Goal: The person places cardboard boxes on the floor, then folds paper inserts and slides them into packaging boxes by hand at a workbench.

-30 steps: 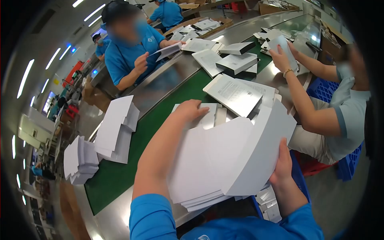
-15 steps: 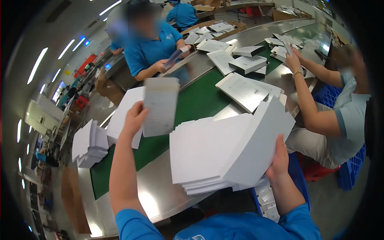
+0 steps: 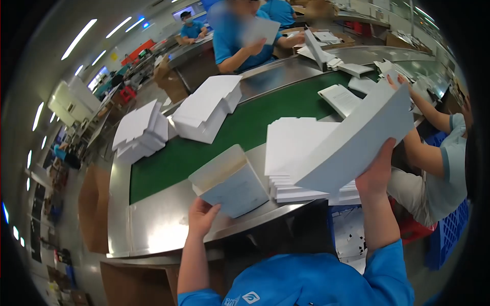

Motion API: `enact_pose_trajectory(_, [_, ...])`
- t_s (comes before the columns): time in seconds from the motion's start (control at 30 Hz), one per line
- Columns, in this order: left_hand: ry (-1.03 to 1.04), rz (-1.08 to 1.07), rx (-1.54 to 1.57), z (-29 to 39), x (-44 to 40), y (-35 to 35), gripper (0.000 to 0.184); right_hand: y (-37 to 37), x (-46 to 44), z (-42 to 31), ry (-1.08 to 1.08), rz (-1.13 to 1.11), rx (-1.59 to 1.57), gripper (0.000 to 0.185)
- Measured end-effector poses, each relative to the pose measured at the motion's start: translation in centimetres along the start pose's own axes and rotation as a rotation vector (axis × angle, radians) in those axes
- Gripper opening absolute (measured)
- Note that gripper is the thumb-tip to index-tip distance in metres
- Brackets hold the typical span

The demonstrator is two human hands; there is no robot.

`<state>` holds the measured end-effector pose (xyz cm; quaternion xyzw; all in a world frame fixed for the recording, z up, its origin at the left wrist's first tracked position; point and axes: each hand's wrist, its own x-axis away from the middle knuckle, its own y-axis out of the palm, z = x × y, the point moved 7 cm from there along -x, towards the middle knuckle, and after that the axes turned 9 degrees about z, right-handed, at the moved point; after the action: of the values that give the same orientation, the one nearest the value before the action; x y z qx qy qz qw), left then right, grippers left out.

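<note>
My left hand (image 3: 202, 218) pinches the lower left corner of a white cardboard box (image 3: 234, 186), whose open end tilts up to the left. The box is just above the steel table edge. In my right hand (image 3: 376, 171) is a large flat white cardboard sheet (image 3: 354, 140), gripped by its lower right side and raised at a slant. Under it a stack of white cardboard sheets (image 3: 296, 148) lies on the table, partly hidden by the raised sheet.
Two more white stacks (image 3: 206, 109) (image 3: 140, 130) stand at the far left across the green belt (image 3: 168, 166). Loose white boxes (image 3: 339, 99) lie farther right. Co-workers handle boxes opposite and at right. A blue crate (image 3: 349, 229) holds scraps below the table edge.
My left hand has come down and nearer with the box, now tilted with its opening showing. My right hand has lifted the sheet up and right from the stack. The view has shifted.
</note>
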<state>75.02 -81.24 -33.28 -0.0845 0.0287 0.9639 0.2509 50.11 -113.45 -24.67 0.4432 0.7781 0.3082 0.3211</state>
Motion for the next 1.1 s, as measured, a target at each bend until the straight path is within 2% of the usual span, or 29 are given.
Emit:
enact_pose_trajectory(0.07, [0.002,-0.031,-0.001,-0.4,1.2,-0.4,0.037,3.2,0.9,1.9,0.065,0.019,-0.048,0.056])
enact_pose_trajectory(0.13, [0.008,-0.061,-0.001,-0.2,2.0,-0.1,0.034,8.8,2.6,3.4,0.088,-0.445,-0.271,0.057])
enact_pose_trajectory(0.2, [0.066,-0.111,-0.009,1.2,2.5,0.4,0.035,13.0,4.3,5.6,0.089,-0.595,-0.360,0.059])
enact_pose_trajectory(0.23, [0.106,-0.130,-0.131,0.7,2.6,-0.2,0.034,15.0,5.3,6.1,0.073,-0.565,-0.327,0.045])
enact_pose_trajectory(0.27, [0.112,-0.102,-0.134,0.3,2.6,-0.8,0.034,16.1,5.8,7.4,0.095,-0.604,-0.380,0.042])
enact_pose_trajectory(0.33, [0.047,-0.107,-0.217,-0.4,2.6,-0.8,0.033,17.6,5.9,9.2,0.085,-0.606,-0.259,0.038])
enact_pose_trajectory(0.37, [0.051,-0.179,-0.182,0.1,2.7,-0.6,0.034,17.6,5.6,10.0,0.099,-0.622,-0.268,0.038])
enact_pose_trajectory(0.43, [0.042,-0.148,-0.162,1.5,3.0,-0.6,0.035,17.2,4.8,11.1,0.004,-0.737,0.089,0.041])
enact_pose_trajectory(0.47, [0.031,-0.138,-0.139,1.7,3.1,-0.7,0.036,17.0,4.5,11.0,0.009,-0.747,0.092,0.041])
enact_pose_trajectory(0.53, [0.047,-0.123,-0.093,1.6,3.0,-0.8,0.033,17.3,4.4,10.5,-0.012,-0.762,0.281,0.036])
enact_pose_trajectory(0.57, [0.063,-0.118,-0.055,1.6,3.0,-0.8,0.031,17.5,4.6,10.0,-0.022,-0.744,0.269,0.030])
enact_pose_trajectory(0.8, [0.095,-0.160,-0.100,2.0,2.9,-0.1,0.031,20.4,6.8,10.6,0.164,-0.995,0.508,0.020])
enact_pose_trajectory(0.87, [0.113,-0.153,-0.105,2.2,2.9,0.0,0.031,21.0,6.7,10.5,0.032,-0.921,0.621,0.027])
enact_pose_trajectory(0.9, [0.116,-0.151,-0.107,2.2,2.8,-0.1,0.031,21.7,6.6,9.4,-0.111,-0.836,0.616,0.035])
enact_pose_trajectory(0.93, [0.125,-0.154,-0.090,2.3,2.8,-0.1,0.030,22.3,6.5,8.8,-0.112,-0.839,0.613,0.035])
enact_pose_trajectory(1.0, [0.129,-0.146,-0.075,2.2,2.9,-0.1,0.029,23.9,7.1,3.1,-0.919,-0.616,0.639,0.039])
enact_pose_trajectory(1.03, [0.134,-0.149,-0.083,2.2,2.9,0.0,0.029,24.4,7.3,2.0,-0.915,-0.621,0.633,0.039])
enact_pose_trajectory(1.1, [0.142,-0.126,-0.112,2.3,2.9,-0.2,0.029,26.2,10.1,0.5,-1.168,-0.882,0.726,0.034])
